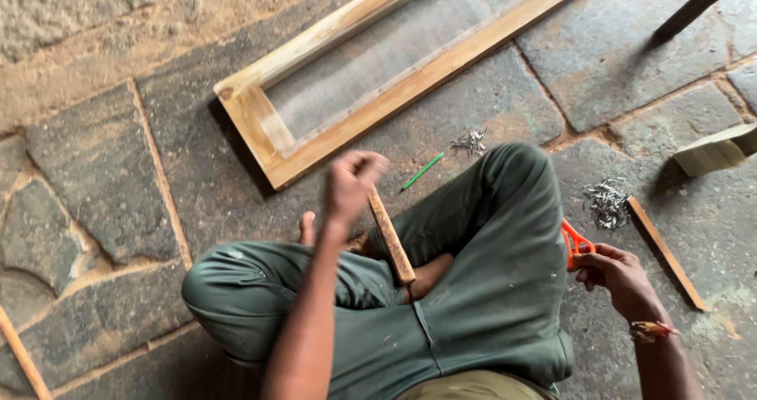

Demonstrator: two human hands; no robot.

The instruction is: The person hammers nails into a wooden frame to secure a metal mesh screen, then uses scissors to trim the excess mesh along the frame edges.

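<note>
On the stone-slab floor, the seated person's left hand (352, 181) is closed round a wooden handle (392, 238), its lower end hidden by a knee; a firm grip near the end would steady it. Their right hand (615, 274) curls round orange-handled scissors (574, 242). Ahead lie a mesh-filled wooden frame (394, 77), heaps of small metal nails (605, 201), a green pencil (423, 171) and a thin wooden strip (667, 253).

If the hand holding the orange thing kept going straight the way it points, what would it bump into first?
Probably the person's own bent knee in green trousers. The right hand and its orange-handled tool point up-left toward it, though depth is unclear.
</note>
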